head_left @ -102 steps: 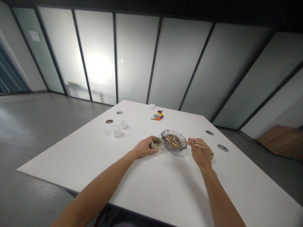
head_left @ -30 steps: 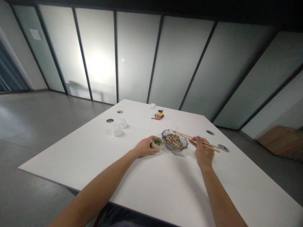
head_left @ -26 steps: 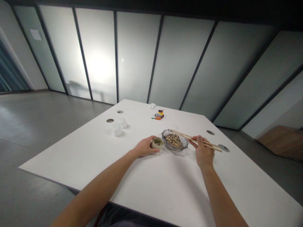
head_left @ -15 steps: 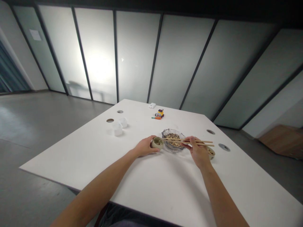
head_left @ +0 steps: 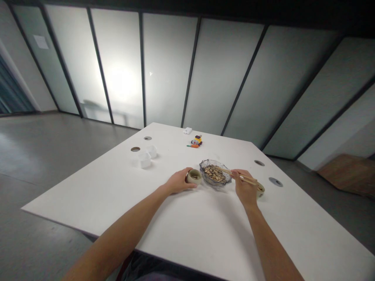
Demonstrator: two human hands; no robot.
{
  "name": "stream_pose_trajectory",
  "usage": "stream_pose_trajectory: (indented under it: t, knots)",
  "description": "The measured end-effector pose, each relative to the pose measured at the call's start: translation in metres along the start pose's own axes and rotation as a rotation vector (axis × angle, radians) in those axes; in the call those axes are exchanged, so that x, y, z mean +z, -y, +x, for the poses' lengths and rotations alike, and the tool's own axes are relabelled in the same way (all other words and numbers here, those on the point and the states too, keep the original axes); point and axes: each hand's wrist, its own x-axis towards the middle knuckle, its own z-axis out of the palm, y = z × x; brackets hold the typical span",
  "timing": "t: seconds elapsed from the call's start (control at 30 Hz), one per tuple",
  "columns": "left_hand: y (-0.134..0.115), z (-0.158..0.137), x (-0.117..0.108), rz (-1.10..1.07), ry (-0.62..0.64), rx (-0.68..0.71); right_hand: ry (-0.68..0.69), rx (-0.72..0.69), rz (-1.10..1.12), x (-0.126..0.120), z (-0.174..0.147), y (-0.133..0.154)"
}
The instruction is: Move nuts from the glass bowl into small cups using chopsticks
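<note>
My left hand [head_left: 179,181] is wrapped around a small pale cup [head_left: 193,178] that stands on the table, with a little something inside it. Just right of the cup sits a clear glass bowl [head_left: 201,170] holding a heap of nuts or seeds [head_left: 216,174]. Chopsticks [head_left: 244,178] are gripped in my right hand [head_left: 243,187], and their tips reach over the heap in the bowl. A second small cup [head_left: 260,190], with pale pieces in it, is partly hidden behind my right hand.
Two clear plastic containers [head_left: 144,160] stand on the left of the white table [head_left: 96,195]. Farther back are a yellow toy vehicle [head_left: 198,139], an orange toy carrot [head_left: 193,146] and a white box [head_left: 187,131]. Round holes [head_left: 275,182] pierce the tabletop near both sides.
The chopstick tips have moved right, from the left cup's rim to over the heap in the glass bowl. My left hand still holds the cup in place.
</note>
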Motion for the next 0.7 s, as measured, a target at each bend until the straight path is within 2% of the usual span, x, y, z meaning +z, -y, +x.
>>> stream_pose_trajectory:
  t: [0.3,0.7]
  knots:
    - [0.0004,0.0008,0.0005,0.016,0.003,-0.019,0.052,-0.018,0.019,0.0092,-0.0051,-0.0084]
    - [-0.0004,0.0012,0.0005,-0.004,-0.002,0.005,0.086,-0.022,0.091,0.0111,-0.0086,-0.0027]
